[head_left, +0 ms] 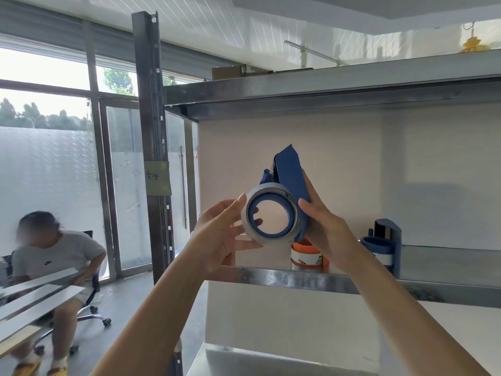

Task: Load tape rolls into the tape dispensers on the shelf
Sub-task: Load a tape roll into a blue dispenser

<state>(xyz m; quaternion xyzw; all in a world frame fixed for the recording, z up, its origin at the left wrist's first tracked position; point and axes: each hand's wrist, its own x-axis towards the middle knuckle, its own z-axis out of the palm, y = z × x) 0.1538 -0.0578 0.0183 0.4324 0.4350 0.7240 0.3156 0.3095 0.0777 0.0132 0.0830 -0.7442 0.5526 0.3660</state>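
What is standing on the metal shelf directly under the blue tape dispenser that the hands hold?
An orange and white tape roll stands on the metal shelf below the held blue tape dispenser. The right hand covers its right part.

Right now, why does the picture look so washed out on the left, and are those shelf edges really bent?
Head view: daylight through the window blows out the sky, so the left side glares. The wide lens bows the post and the shelf; they are likely straight. The roll and dispenser in the hands stay fairly sharp, and a soft shadow falls on the back wall.
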